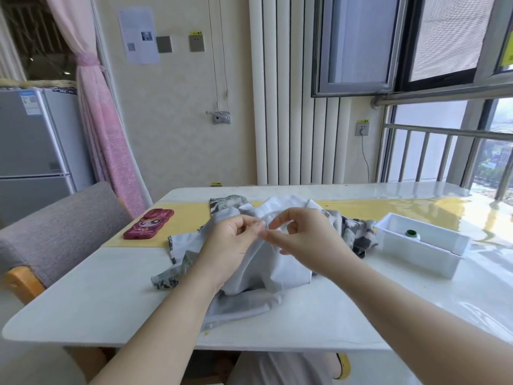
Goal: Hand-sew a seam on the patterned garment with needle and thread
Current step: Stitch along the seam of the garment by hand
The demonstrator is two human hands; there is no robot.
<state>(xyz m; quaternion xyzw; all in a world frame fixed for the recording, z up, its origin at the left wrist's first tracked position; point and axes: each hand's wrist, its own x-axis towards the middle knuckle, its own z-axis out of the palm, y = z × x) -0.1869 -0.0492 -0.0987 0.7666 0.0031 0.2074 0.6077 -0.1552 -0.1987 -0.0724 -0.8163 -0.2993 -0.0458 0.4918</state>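
Garment lay bunched mid-frame on table, left hand pinching a raised fold, right hand pinching the same fold alongside; needle too small to see.

We see bright daylight from the windows glaring on the glossy table; wide-angle bending and softness at frame edges.

— What do we see of ourselves?
— Our left hand and right hand, with both forearms bare.
— And clothing?
— Pale grey cloth over our lap; we cannot tell which garment.
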